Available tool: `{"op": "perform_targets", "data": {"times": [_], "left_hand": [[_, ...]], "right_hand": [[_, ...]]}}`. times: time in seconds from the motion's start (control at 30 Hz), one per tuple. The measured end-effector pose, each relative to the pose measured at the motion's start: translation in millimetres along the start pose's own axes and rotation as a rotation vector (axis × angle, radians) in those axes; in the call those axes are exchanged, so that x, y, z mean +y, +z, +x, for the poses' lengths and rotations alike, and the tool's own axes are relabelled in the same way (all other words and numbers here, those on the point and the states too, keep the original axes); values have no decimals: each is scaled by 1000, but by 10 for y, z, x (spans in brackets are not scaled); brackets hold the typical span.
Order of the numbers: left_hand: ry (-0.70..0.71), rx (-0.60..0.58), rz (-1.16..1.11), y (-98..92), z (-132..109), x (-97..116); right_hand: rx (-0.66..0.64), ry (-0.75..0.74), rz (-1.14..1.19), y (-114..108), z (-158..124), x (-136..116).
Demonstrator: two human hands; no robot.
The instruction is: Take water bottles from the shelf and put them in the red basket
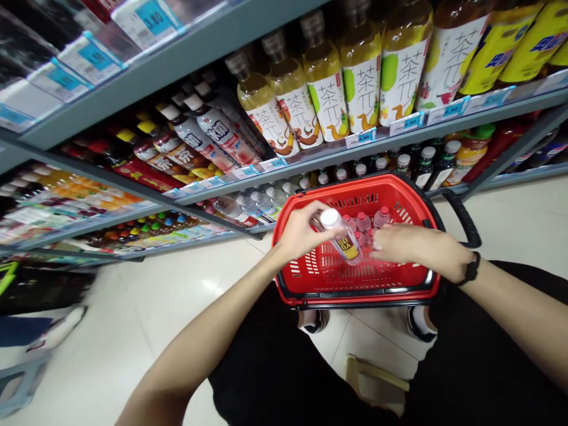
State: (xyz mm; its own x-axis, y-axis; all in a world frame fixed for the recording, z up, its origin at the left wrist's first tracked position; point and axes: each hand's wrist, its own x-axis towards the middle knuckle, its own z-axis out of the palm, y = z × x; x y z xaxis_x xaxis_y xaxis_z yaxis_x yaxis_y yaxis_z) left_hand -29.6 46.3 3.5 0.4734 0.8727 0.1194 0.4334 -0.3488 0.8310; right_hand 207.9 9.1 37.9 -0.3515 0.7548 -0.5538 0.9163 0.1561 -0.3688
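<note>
At the far left, blurred bottles lie on the grey metal shelves (pixel 133 189), too smeared to count or read, and a dark shape at floor level is cut off by the frame edge. Further in, the left hand (pixel 302 232) grips a clear plastic bottle with a white cap and a yellow label (pixel 341 235), fingers wrapped round its upper part; the bottle tilts over the red plastic shopping basket with a slotted wall (pixel 319 272), its lower end inside the rim. Just behind it, three small pink-capped bottles (pixel 364 221) stand in the basket, and any more are hidden by the hands. The right hand (pixel 406 244), a black band at its wrist, lies palm down over the basket, its fingertips at the held bottle's base; whether they grip it cannot be told. Above, six tall tea bottles with white labels (pixel 364 83) line the shelf, their tops cut off at the right.
</note>
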Motion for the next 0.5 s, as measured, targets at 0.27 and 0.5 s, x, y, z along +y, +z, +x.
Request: {"op": "perform_targets", "data": {"times": [0.27, 0.5], "left_hand": [[24, -605, 613, 897, 140, -676], [77, -675, 557, 1431, 324, -1034]], "right_hand": [[-27, 124, -235, -312, 29, 118], [-10, 84, -163, -275, 207, 242]]}}
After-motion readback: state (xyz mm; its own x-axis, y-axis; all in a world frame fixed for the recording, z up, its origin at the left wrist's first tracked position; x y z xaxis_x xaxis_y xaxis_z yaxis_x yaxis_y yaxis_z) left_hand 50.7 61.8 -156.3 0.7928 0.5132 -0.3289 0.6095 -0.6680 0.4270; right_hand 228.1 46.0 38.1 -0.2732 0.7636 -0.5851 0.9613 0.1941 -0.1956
